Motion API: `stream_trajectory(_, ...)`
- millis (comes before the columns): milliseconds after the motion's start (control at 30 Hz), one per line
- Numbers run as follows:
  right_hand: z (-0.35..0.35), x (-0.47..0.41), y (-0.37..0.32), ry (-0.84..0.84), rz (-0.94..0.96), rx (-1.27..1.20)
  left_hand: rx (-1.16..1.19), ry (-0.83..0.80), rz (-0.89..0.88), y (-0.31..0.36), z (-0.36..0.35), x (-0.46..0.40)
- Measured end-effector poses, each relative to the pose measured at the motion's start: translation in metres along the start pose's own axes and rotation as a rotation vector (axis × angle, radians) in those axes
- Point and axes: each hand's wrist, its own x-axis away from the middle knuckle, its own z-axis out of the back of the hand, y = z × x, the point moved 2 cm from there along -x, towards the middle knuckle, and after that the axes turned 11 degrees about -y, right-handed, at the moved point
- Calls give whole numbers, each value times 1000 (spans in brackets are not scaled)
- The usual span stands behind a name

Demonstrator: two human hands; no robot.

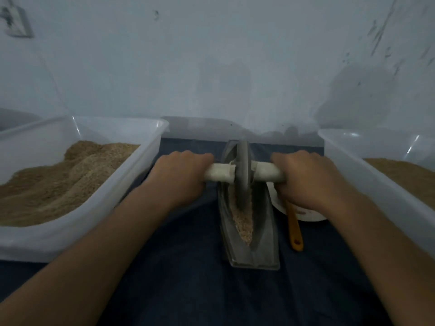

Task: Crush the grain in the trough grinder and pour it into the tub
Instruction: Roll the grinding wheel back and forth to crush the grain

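Observation:
A boat-shaped metal trough grinder (263, 238) stands on the dark cloth in the middle, with pale grain (243, 222) lying in its groove. A grey grinding wheel (242, 170) sits upright in the far half of the trough on a white axle handle (219, 174). My left hand (181, 175) grips the left end of the axle. My right hand (306, 177) grips the right end. A clear plastic tub (131, 184) holding a heap of brown ground grain stands to the left. A second clear tub (367, 175) with grain stands to the right.
A white bowl (303, 214) lies behind my right hand, with an orange spoon handle (294, 229) reaching toward me beside the trough. The wall stands close behind the tubs. Dark cloth (188, 278) covers the surface between my forearms.

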Motion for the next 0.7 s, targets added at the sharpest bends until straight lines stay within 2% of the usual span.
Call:
stream_trajectory(100, 21, 19, 3, -237, 70, -132, 122, -280, -88, -3, 18, 24)
stream_trajectory(167, 27, 27, 1, -315, 93, -182, 148, -352, -112, -3, 22, 31)
stream_trajectory(233, 25, 22, -1, -315, 86, -153, 139, -359, -86, -2, 19, 27)
stream_trajectory(300, 19, 6, -3, -260, 33, -49, 118, -284, -17, -1, 10, 13)
stream_trajectory(367, 9, -13, -5, -161, -52, 43, 60, -112, 58, 0, -2, -6)
stream_trajectory(467, -10, -29, -6, 105, -105, 80, -88, 164, 139, 5, -16, -29)
stream_trajectory(533, -15, -27, -7, 215, -83, 102, -94, 232, 157, 6, -20, -33)
stream_trajectory(600, -10, -22, -6, 177, -68, 105, -45, 210, 114, 4, -19, -27)
stream_trajectory(700, 8, -8, 0, -104, 14, 41, 56, 99, 22, 1, -13, 1)
